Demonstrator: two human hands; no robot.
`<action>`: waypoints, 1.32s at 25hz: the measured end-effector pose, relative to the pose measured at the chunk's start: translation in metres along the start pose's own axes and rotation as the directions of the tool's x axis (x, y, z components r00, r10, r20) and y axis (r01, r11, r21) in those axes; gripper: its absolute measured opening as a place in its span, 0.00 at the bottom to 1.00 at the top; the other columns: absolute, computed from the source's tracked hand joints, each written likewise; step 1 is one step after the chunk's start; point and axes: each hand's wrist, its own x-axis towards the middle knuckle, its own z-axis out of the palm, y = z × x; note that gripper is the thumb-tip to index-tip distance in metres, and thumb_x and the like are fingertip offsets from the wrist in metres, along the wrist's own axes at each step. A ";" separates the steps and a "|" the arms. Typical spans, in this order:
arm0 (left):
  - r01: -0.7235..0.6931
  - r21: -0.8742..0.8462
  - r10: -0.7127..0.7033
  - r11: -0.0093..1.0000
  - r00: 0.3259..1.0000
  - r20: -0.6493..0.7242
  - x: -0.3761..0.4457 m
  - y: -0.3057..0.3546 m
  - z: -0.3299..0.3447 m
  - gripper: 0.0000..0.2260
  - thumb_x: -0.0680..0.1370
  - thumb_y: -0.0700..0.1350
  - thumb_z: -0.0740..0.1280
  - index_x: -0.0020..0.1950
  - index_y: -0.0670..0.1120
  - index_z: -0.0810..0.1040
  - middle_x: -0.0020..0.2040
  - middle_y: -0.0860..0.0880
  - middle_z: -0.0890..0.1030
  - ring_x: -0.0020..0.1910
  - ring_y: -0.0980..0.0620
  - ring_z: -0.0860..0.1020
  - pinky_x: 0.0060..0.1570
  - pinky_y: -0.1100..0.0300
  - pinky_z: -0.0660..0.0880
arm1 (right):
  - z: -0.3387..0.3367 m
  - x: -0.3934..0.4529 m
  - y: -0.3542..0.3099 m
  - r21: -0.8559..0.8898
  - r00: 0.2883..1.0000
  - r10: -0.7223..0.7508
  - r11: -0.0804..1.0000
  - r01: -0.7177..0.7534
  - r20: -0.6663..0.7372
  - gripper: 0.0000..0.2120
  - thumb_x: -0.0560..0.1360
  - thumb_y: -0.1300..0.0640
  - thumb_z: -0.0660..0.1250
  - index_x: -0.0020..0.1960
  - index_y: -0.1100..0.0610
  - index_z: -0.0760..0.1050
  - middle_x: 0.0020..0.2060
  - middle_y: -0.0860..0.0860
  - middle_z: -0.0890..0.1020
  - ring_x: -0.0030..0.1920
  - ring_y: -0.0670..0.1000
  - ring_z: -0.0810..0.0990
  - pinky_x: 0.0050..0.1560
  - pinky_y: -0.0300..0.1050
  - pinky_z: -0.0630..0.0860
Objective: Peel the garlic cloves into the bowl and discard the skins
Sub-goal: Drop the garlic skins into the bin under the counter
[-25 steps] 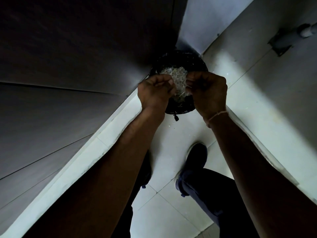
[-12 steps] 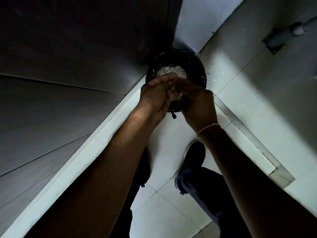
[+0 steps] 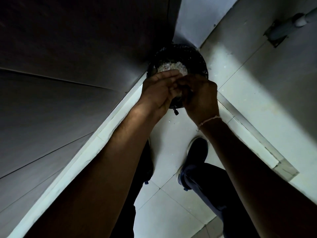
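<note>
A black wire waste basket (image 3: pixel 197 56) stands on the floor in a corner, holding a heap of pale garlic skins (image 3: pixel 171 67). Both hands hover just above its near rim. My left hand (image 3: pixel 159 91) has its fingers stretched out, palm turned to the right. My right hand (image 3: pixel 199 97) lies against that palm with its fingers across it. A scrap of white skin (image 3: pixel 179 96) shows between the two hands. No bowl and no garlic cloves are in view.
Dark panels (image 3: pixel 68 48) rise on the left above a pale skirting. The floor is white tile with a raised strip (image 3: pixel 248 134) on the right. A grey pipe (image 3: pixel 291 26) sits at the far right. My dark shoe (image 3: pixel 197 150) stands below the basket.
A second ago both hands gripped bunches of skins over the basket. They have since flattened against each other and stay pressed together; the view has shifted slightly.
</note>
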 end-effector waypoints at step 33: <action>-0.337 0.260 0.373 0.905 0.922 -0.101 0.006 -0.002 0.004 0.06 0.78 0.34 0.75 0.52 0.32 0.83 0.43 0.37 0.86 0.38 0.44 0.87 0.39 0.55 0.84 | -0.001 0.022 -0.002 0.389 0.868 0.490 0.787 -0.479 0.079 0.18 0.81 0.46 0.70 0.38 0.56 0.84 0.32 0.53 0.85 0.34 0.51 0.86 0.42 0.51 0.85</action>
